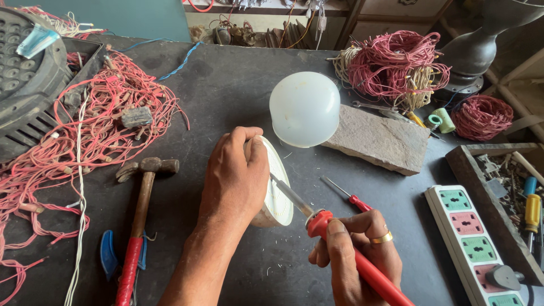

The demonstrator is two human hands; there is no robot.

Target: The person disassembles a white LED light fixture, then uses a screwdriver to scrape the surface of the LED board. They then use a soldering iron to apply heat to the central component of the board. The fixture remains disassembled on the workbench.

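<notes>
My left hand (235, 175) grips a white round lamp base (277, 195), tilted on its edge on the dark table, with its flat face turned to the right. A red-handled soldering iron (340, 241) is held in my right hand (357, 255), and its metal tip touches the flat face of the base. Just behind the base stands a white dome-shaped bulb cover (305, 109). A small red-handled screwdriver (345, 194) lies right of the base, near my right hand.
A hammer with a red grip (139, 215) lies left of my arm. Tangled red wires (85, 130) cover the left side. A flat stone slab (379, 139), a wire coil (396, 62), a power strip (470, 243) and a wooden tool tray (510, 187) sit right.
</notes>
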